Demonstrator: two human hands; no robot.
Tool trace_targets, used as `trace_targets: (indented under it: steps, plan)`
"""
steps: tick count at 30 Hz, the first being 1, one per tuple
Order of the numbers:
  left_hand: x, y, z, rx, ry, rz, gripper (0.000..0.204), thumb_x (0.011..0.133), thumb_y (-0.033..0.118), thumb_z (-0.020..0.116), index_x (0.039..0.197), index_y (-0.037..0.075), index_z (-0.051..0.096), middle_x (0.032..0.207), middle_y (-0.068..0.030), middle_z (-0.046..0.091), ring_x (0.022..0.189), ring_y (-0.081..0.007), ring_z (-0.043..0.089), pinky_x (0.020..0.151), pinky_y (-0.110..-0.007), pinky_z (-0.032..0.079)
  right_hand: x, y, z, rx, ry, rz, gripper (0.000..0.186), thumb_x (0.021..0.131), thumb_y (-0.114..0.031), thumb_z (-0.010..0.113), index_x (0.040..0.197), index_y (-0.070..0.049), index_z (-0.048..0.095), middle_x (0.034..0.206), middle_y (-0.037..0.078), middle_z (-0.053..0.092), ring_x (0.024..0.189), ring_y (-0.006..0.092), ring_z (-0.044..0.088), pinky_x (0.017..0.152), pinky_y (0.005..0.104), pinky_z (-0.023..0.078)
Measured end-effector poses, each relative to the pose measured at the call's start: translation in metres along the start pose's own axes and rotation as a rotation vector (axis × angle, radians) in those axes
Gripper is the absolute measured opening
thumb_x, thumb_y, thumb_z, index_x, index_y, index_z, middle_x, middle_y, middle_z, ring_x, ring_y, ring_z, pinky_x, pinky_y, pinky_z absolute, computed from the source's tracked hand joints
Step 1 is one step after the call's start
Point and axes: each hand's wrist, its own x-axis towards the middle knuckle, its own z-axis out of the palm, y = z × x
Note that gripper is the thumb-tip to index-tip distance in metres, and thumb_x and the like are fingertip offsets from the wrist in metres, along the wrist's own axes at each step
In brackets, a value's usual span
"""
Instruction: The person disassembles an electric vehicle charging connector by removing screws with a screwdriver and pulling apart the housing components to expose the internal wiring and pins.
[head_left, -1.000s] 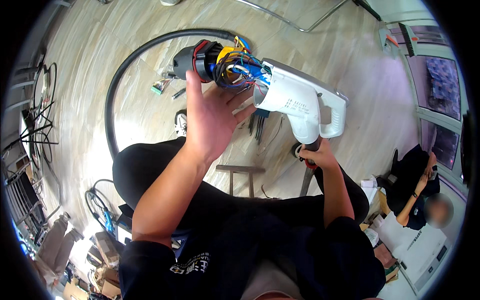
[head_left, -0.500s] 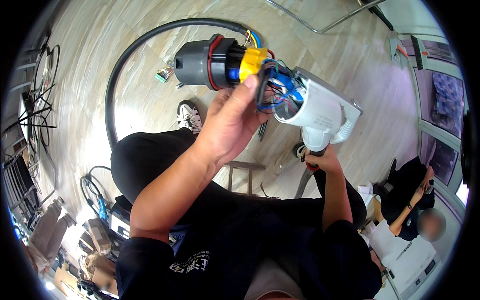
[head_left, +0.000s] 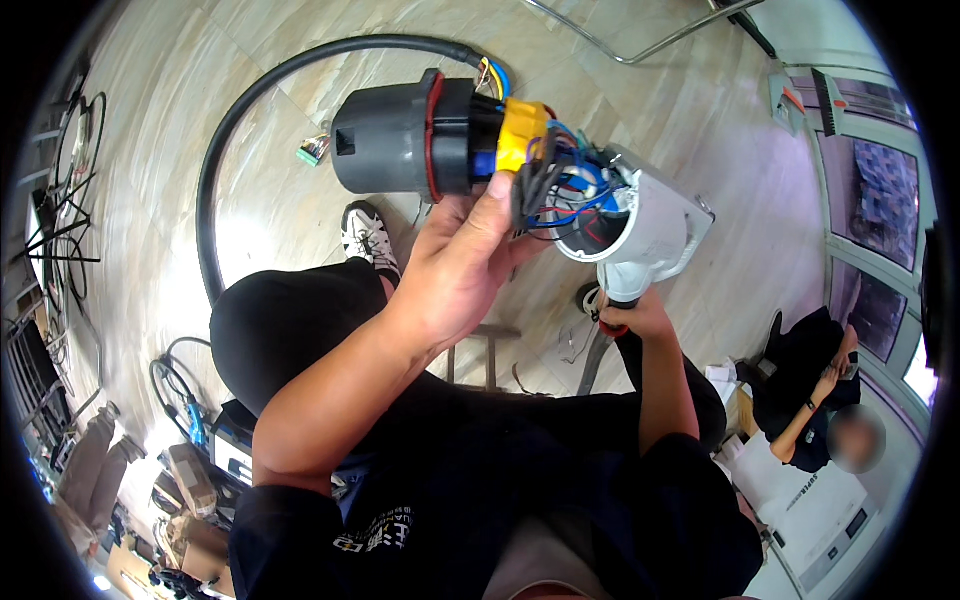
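Your left hand (head_left: 460, 275) pinches the dark connector head (head_left: 405, 145) and its loose coloured wires (head_left: 565, 185) at upper centre. Your right hand (head_left: 630, 315) clasps the white handle shell (head_left: 650, 225). Probably rigid, hefty plastic; support both bodies, since the wires look delicate.

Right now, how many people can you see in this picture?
2. One is the wearer of the camera, whose left hand grips the dark plug and right hand the white handle. Another person sits at the right edge. Others may be hidden.
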Motion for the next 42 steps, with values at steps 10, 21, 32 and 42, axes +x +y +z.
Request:
trace_targets:
  steps: [10,21,32,42]
  plan:
    - [0.014,0.010,-0.011,0.259,0.255,-0.097,0.042,0.107,0.034,0.043,0.126,-0.001,0.055,0.122,-0.0132,0.065,0.115,-0.0229,0.063,0.093,-0.038,0.053,-0.014,-0.011,0.000,-0.104,0.193,0.114,0.037,0.066,0.003,0.073,0.100,0.000,0.060,0.069,0.005,0.059,0.047,0.0127,0.055,0.039,0.0294,0.040]
    - [0.016,-0.017,-0.022,0.568,0.338,-0.104,0.042,0.101,0.023,0.048,0.134,-0.003,0.051,0.123,-0.0158,0.061,0.108,-0.0263,0.064,0.088,-0.037,0.052,0.003,0.010,0.004,-0.281,0.277,0.031,0.046,0.065,-0.014,0.079,0.105,0.004,0.063,0.077,0.007,0.062,0.060,0.0147,0.057,0.052,0.0321,0.046]
    - [0.039,-0.068,-0.042,0.355,0.060,-0.142,0.065,0.092,0.037,0.070,0.139,0.001,0.043,0.128,-0.0122,0.057,0.119,-0.0233,0.057,0.104,-0.039,0.046,0.003,-0.023,0.047,-0.316,0.234,-0.048,0.042,0.064,-0.016,0.075,0.100,0.004,0.067,0.073,0.008,0.062,0.067,0.0171,0.059,0.064,0.0323,0.046]
    - [0.021,-0.052,-0.009,0.477,-0.123,-0.123,0.073,0.085,0.026,0.080,0.139,-0.003,0.041,0.127,-0.0145,0.060,0.119,-0.0270,0.058,0.102,-0.043,0.048,-0.014,-0.055,0.056,-0.253,0.117,-0.048,0.044,0.064,-0.012,0.074,0.104,0.004,0.067,0.071,0.007,0.063,0.063,0.0169,0.060,0.060,0.0329,0.048]
